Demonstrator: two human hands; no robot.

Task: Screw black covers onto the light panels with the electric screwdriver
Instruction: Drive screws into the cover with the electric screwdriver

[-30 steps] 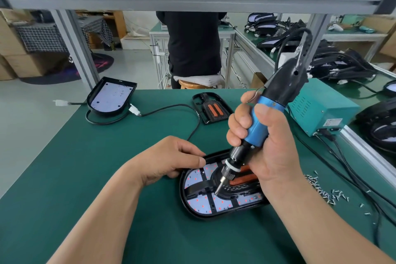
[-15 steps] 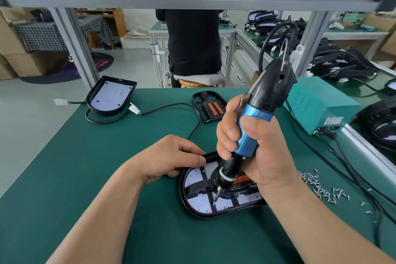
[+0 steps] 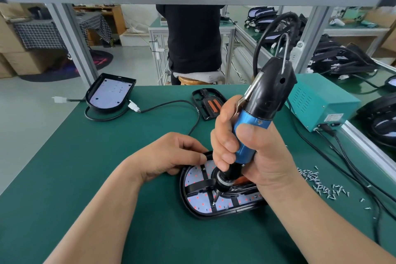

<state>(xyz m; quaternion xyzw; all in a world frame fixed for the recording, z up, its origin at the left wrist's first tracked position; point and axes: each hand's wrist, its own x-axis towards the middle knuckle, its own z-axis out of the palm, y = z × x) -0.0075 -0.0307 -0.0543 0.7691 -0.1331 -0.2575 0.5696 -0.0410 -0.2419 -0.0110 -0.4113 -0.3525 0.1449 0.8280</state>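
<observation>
Your right hand (image 3: pixel 252 156) is clamped round the blue barrel of the rigid, probably top-heavy electric screwdriver (image 3: pixel 265 100), bit just below your fist on the thin, likely brittle black cover (image 3: pixel 201 185), while your left hand (image 3: pixel 171 154) pinches the light panel (image 3: pixel 197 203) by its stiff rim alongside.

Cannot tell what sits under the tip of the electric screwdriver (image 3: pixel 267 96), cannot read the label (image 3: pixel 334 117) on the teal box (image 3: pixel 321 100) at two o'clock, cannot see the light panel (image 3: pixel 199 201) at its three-o'clock end beneath the right hand (image 3: pixel 257 167), nor the twelve-o'clock person (image 3: pixel 194 38) above the shoulders.
</observation>
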